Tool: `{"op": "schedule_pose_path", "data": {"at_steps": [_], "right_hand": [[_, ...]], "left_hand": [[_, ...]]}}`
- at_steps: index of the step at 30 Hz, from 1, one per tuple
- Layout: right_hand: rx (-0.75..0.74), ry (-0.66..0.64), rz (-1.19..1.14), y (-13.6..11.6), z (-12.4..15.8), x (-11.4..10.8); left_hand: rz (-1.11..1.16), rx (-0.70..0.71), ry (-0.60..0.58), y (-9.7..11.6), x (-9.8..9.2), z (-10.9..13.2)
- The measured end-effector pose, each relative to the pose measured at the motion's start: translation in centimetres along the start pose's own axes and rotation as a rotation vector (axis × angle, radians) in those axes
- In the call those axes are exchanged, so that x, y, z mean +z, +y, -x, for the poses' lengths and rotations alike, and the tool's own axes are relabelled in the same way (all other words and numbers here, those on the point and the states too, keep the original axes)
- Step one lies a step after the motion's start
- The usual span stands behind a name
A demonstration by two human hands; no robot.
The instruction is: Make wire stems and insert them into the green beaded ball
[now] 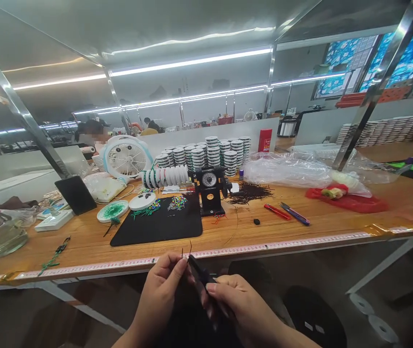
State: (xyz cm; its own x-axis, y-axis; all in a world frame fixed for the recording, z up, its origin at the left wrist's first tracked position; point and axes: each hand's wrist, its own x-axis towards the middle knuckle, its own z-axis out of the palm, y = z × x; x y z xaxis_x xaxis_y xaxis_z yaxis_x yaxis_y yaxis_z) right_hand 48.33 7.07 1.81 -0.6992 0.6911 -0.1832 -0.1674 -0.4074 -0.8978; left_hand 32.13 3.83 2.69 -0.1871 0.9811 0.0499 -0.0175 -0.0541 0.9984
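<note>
Room: long workshop under strip lights, a steel shelf upright (18, 104) slanting down to the worktop (64, 256).
Worktop: wooden, with a tape measure (228, 250) fixed along its front edge.
Left grip: left hand (159, 295), thumb and fingers pressed together, pinching thin dark strands (186, 248); their tips cross the front edge in view.
Right grip: right hand (244, 307), thumb and fingers pinching a flat black strip (199, 271), partly hidden by the fingers.
Held things: in the air, in front of and below the front edge, just beside each other.
Edges and room: both hands lie well apart from the black mat (155, 224); the floor (391, 309) spreads below and to the right.
Nearest tools: black dial winder (209, 191), red cutter (277, 211), blue-handled scissors (295, 213).
</note>
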Motion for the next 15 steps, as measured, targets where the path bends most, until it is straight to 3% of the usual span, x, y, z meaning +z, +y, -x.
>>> {"op": "schedule_pose_path", "data": {"at_steps": [4,9,15], "right_hand": [[0.054,-0.043,-0.171,0.0,0.1,0.3],[0.115,-0.187,-0.381,0.0,0.4,0.3],[0.153,-0.177,-0.394,0.0,0.2,0.3]], "left_hand": [[0.245,-0.070,-0.052,-0.2,0.5,0.2],[-0.034,0.106,0.123,-1.1,0.1,0.3],[-0.290,0.283,0.175,-1.5,-0.6,0.0]]}}
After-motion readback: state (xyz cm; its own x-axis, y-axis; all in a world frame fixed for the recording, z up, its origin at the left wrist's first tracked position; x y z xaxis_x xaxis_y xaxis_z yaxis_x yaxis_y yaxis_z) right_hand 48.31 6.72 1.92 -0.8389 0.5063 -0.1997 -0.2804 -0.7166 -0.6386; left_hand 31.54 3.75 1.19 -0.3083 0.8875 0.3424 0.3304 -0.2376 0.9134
